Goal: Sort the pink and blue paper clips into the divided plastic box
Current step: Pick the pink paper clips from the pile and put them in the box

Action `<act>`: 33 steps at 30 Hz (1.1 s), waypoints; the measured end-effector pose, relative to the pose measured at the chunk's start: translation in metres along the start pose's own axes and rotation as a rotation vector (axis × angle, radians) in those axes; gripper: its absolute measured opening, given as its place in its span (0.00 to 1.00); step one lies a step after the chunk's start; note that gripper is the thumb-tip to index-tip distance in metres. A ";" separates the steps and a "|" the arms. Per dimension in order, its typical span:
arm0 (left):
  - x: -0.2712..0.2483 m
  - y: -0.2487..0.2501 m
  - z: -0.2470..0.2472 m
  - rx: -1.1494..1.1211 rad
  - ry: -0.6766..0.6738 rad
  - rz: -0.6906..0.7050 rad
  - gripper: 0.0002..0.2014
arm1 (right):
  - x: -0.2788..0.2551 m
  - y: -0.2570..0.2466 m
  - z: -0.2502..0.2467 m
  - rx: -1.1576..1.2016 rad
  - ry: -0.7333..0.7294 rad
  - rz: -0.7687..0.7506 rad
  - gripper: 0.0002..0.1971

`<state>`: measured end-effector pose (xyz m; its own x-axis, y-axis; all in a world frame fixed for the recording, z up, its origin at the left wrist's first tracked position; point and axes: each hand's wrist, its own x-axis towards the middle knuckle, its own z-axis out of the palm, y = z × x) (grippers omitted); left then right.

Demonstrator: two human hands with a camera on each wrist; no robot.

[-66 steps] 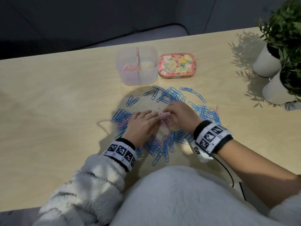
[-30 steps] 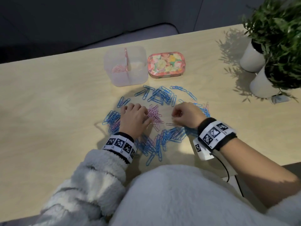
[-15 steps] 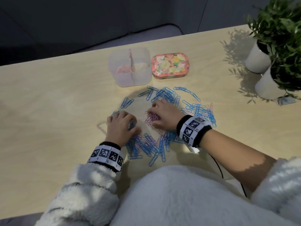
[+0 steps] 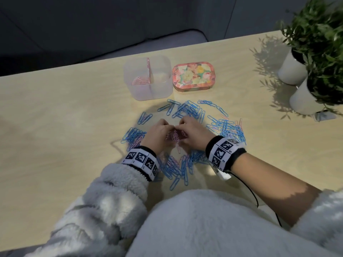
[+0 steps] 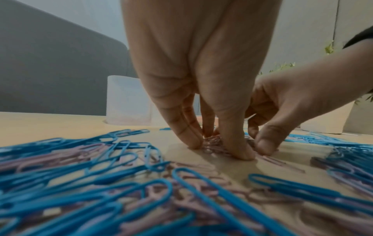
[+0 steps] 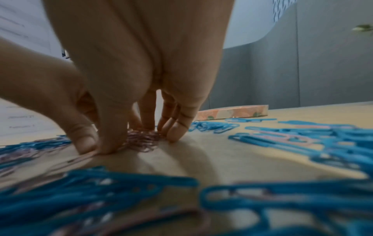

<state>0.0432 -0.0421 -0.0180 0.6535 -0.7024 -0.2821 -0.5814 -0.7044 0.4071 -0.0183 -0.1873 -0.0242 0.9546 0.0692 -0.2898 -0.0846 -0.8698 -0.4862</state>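
Observation:
A small heap of pink paper clips [image 4: 174,137] lies in the middle of a ring of blue paper clips [image 4: 191,111] on the wooden table. My left hand [image 4: 157,133] and right hand [image 4: 193,134] meet over the heap, fingers curled round it from both sides. In the left wrist view the left hand [image 5: 218,146] has thumb and fingertips on the table either side of the pink clips [image 5: 214,142]. The right hand [image 6: 141,140] straddles the same heap [image 6: 143,142]. The divided plastic box [image 4: 152,91] stands behind, with pink clips [image 4: 139,81] in its left compartment.
A floral lid [image 4: 194,75] lies to the right of the box. Two white plant pots [image 4: 291,71] [image 4: 304,97] stand at the far right. More pink clips are mixed among the blue ones [image 5: 80,183] near me. A black cable [image 4: 250,191] hangs from my right wrist.
My left hand has left the blue clips on the left and moved right to the pink heap. The right hand stayed on the heap, and both now enclose it.

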 end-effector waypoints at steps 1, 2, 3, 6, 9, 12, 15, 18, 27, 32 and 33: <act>0.001 0.001 -0.001 -0.005 0.008 0.003 0.21 | 0.001 -0.002 0.001 0.017 0.011 -0.002 0.18; 0.001 0.002 -0.001 -0.005 0.015 0.004 0.19 | 0.001 -0.003 0.001 0.031 0.019 0.003 0.15; 0.002 0.002 -0.001 -0.003 0.025 0.009 0.17 | 0.001 -0.005 0.001 0.038 0.024 0.013 0.14; 0.002 0.002 0.000 0.024 0.041 0.029 0.12 | 0.001 -0.006 0.001 0.008 0.056 0.029 0.13; 0.001 -0.001 0.001 0.038 0.066 0.048 0.11 | 0.000 -0.005 0.001 -0.049 0.067 0.027 0.13; 0.001 -0.004 0.002 0.053 0.069 0.064 0.11 | -0.002 -0.004 -0.001 -0.087 0.064 0.024 0.13; 0.000 -0.005 0.002 0.065 0.073 0.074 0.10 | -0.005 0.000 -0.004 -0.058 0.090 0.052 0.12; -0.001 -0.009 -0.002 0.043 0.080 0.046 0.10 | -0.008 0.007 -0.007 0.118 0.162 0.100 0.08; 0.026 -0.023 -0.086 -0.259 0.388 -0.076 0.05 | -0.011 0.013 -0.028 0.468 0.285 0.187 0.05; 0.068 -0.044 -0.132 -0.220 0.520 -0.167 0.09 | -0.010 0.006 -0.046 0.589 0.292 0.130 0.04; 0.077 -0.048 -0.135 -0.190 0.513 -0.188 0.09 | -0.009 0.004 -0.050 0.593 0.297 0.124 0.05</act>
<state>0.1868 -0.0485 0.0584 0.9161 -0.3943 0.0730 -0.3662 -0.7484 0.5529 -0.0127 -0.2155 0.0176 0.9585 -0.2251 -0.1747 -0.2602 -0.4415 -0.8587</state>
